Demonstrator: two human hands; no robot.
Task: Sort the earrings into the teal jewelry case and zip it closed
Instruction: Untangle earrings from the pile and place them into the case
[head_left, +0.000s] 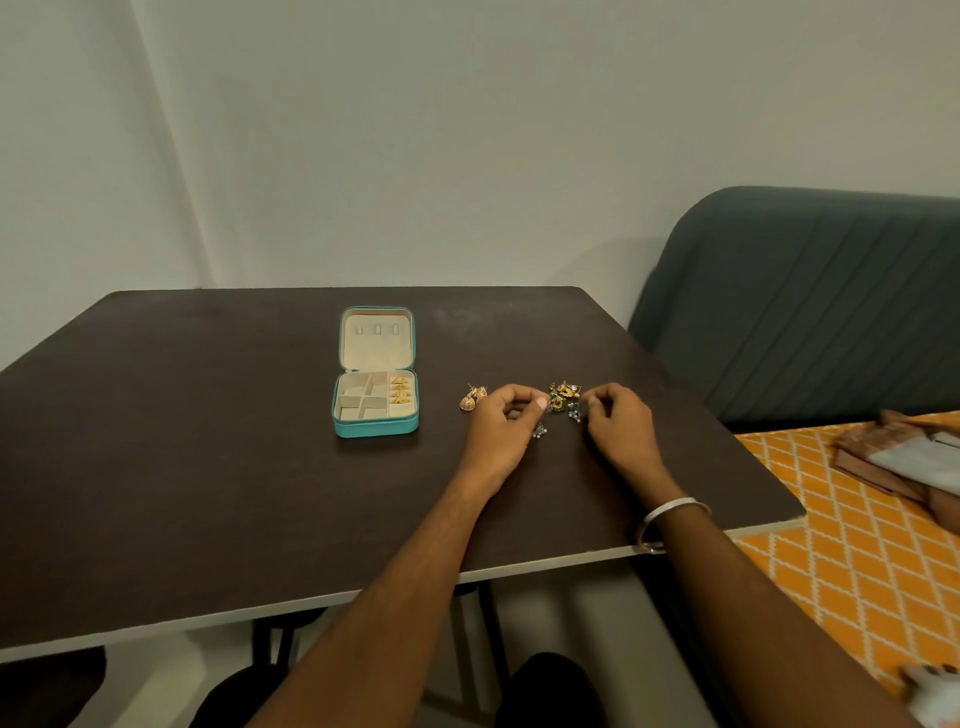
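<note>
The teal jewelry case (375, 425) lies open on the dark table (208, 441), lid folded back, with gold earrings (400, 391) in its right-hand compartment. A heap of gold, green and silver earrings (563, 395) sits right of the case. My left hand (501, 431) has curled fingers at the heap's left edge, and a small silver earring (540, 430) lies right beside it. My right hand (621, 428) has curled fingers at the heap's right edge, by a silver earring (573, 411). A gold pair (471, 399) lies just left of my left hand.
A dark grey padded headboard (810, 312) stands to the right of the table. An orange patterned bedspread (841, 530) with folded brown cloth (904, 462) lies beside the table's right edge. Grey walls rise behind.
</note>
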